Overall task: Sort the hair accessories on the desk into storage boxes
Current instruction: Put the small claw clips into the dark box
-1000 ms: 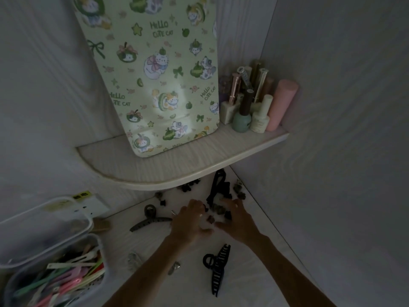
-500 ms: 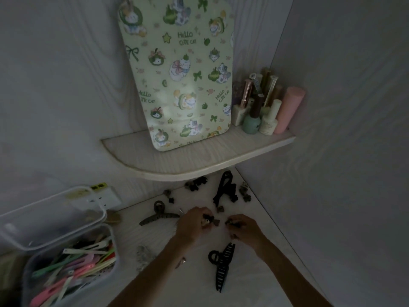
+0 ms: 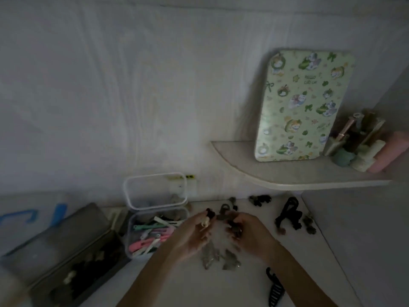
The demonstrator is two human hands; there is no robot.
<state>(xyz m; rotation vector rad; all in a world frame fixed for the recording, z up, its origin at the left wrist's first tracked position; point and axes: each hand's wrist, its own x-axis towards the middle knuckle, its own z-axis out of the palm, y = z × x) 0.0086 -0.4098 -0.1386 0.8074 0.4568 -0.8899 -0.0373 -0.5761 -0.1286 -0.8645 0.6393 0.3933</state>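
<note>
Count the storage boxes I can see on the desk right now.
2. A clear plastic box of pastel hair clips sits left of the hands with its lid propped open; a dark box sits further left. Others may lie out of frame.

pale green cat-print board (image 3: 303, 103), pink, mint and white clips (image 3: 150, 235) in clear box (image 3: 130, 238), black claw clips (image 3: 287, 214)

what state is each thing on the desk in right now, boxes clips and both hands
clear storage box: open, lid up, holding pastel clips
dark box: open, dark items inside
left hand: holding small clips
right hand: closed on small dark clips
large black claw clip: lying loose on desk
</note>
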